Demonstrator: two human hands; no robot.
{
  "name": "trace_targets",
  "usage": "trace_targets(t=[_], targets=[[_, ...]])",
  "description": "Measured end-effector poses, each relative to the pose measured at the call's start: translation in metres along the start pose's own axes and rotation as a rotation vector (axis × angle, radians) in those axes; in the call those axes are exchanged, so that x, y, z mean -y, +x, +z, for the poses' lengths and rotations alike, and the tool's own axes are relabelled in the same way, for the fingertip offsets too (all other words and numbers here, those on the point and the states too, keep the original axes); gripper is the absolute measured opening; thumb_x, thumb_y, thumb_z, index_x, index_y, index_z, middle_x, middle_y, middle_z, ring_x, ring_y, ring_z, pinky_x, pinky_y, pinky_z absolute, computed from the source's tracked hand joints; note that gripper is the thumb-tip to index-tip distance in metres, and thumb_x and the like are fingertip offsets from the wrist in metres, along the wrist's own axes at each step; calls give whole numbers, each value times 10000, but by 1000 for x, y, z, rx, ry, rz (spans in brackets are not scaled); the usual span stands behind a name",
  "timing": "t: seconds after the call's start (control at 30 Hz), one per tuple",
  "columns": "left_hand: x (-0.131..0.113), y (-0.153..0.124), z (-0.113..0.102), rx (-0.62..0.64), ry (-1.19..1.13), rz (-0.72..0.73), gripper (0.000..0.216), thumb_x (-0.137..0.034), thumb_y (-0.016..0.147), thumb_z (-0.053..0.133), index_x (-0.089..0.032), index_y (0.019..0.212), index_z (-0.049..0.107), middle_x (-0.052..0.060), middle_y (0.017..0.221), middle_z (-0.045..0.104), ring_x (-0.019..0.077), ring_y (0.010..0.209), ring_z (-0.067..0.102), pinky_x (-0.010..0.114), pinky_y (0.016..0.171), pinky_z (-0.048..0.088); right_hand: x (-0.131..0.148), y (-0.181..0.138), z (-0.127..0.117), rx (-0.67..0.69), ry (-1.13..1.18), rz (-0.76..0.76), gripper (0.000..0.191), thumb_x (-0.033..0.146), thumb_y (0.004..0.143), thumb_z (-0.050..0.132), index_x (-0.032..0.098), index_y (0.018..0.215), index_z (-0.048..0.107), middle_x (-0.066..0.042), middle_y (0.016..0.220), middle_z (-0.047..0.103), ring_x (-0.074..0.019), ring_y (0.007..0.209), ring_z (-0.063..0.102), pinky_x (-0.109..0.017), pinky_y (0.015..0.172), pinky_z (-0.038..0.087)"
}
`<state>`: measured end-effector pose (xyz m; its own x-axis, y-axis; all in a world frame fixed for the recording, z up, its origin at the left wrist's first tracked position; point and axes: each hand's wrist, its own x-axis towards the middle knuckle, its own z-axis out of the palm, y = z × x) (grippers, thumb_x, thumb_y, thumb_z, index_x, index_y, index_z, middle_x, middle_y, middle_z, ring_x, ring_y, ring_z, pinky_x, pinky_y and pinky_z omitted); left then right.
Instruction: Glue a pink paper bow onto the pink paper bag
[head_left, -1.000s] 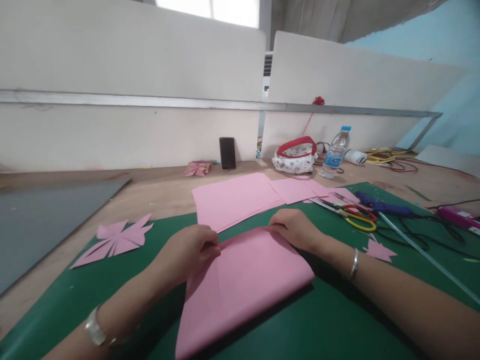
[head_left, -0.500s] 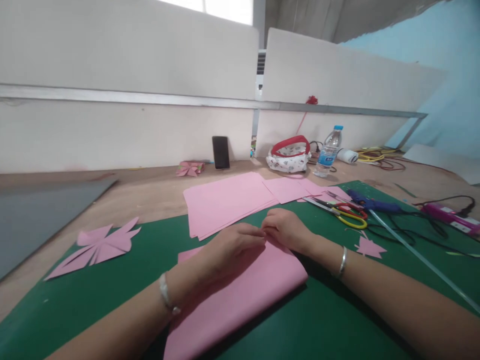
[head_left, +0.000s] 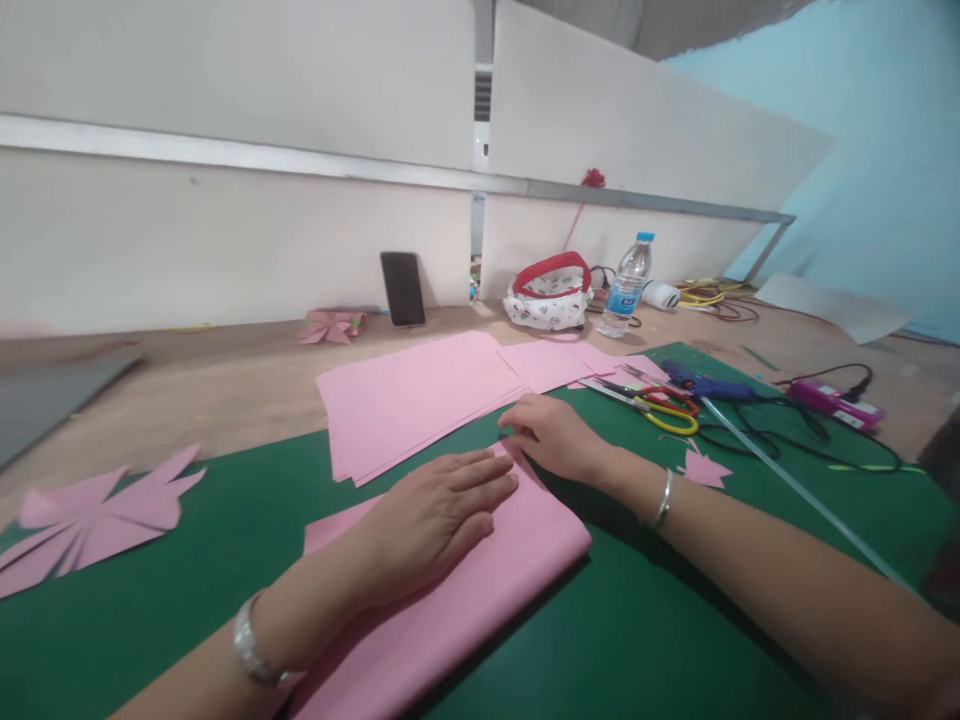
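A large sheet of pink paper [head_left: 480, 600] lies folded over on the green mat [head_left: 637, 620], its rounded fold towards me. My left hand [head_left: 435, 515] rests flat on top, fingers stretched towards the paper's far corner. At that corner my right hand [head_left: 551, 435] has its fingers curled at the paper's edge; part of their grip is hidden. Just beyond both hands lies a stack of flat pink sheets [head_left: 420, 390].
Left is a cut pink paper flower shape [head_left: 112, 520]. Scissors [head_left: 667, 410], a blue glue gun [head_left: 705, 383] with its cord and a pink scrap [head_left: 703, 468] lie right. Behind stand a phone [head_left: 403, 290], a pouch [head_left: 551, 300] and a water bottle [head_left: 626, 285].
My left hand has gone from closed fingers at the corner to lying flat on the folded paper. My right hand stays at the corner, its fingers looser. The view has shifted right.
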<state>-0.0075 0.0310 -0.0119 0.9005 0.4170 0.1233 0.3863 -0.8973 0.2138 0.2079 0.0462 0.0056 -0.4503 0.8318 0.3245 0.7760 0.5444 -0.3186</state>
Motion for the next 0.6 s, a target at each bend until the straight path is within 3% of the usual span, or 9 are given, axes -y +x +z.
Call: trace_targets(t=[0.1, 0.23, 0.3, 0.4, 0.5, 0.6], targets=[[2, 2, 1, -7, 6, 10, 433, -350, 990, 295, -257, 1403, 387, -25, 1493, 359, 153, 1384, 311, 347, 1162, 224, 17, -3, -24, 51, 17, -129, 196, 48, 841, 532, 144, 889, 696, -67, 872, 658, -151, 835, 588, -256, 761, 441], [1, 3, 1, -32, -22, 61, 409, -317, 995, 281, -242, 1350, 472, -20, 1464, 415, 126, 1377, 320, 314, 1174, 195, 40, -12, -41, 372, -2, -447, 278, 10, 811, 519, 187, 924, 700, -46, 940, 674, -148, 847, 588, -235, 707, 430], [1, 3, 0, -32, -40, 66, 409, -298, 996, 278, -238, 1351, 471, -14, 1466, 409, 126, 1380, 314, 318, 1174, 198, 41, -16, -38, 459, -64, -513, 320, 20, 804, 534, 202, 1022, 682, -46, 1060, 661, -169, 914, 566, -255, 722, 412], [1, 2, -2, -20, -68, 44, 415, -286, 990, 295, -243, 1383, 423, -23, 1469, 399, 128, 1372, 330, 324, 1170, 217, 32, -23, -28, 450, -155, -509, 319, 120, 841, 567, 221, 1134, 644, -52, 1076, 629, -179, 874, 520, -274, 692, 369], [1, 2, -4, 15, -59, 19, 431, -294, 985, 296, -235, 1401, 392, -17, 1484, 365, 137, 1383, 310, 334, 1169, 220, 23, -33, -23, 393, -263, -490, 295, 200, 901, 528, 247, 1174, 629, -50, 886, 591, -170, 755, 447, -283, 653, 309], [2, 1, -4, 27, -28, 21, 444, -303, 988, 269, -210, 1406, 384, -2, 1492, 350, 139, 1389, 297, 328, 1171, 202, 25, -50, -29, 395, -293, -457, 330, 146, 904, 491, 272, 1181, 621, -36, 805, 537, -166, 715, 397, -292, 635, 267]])
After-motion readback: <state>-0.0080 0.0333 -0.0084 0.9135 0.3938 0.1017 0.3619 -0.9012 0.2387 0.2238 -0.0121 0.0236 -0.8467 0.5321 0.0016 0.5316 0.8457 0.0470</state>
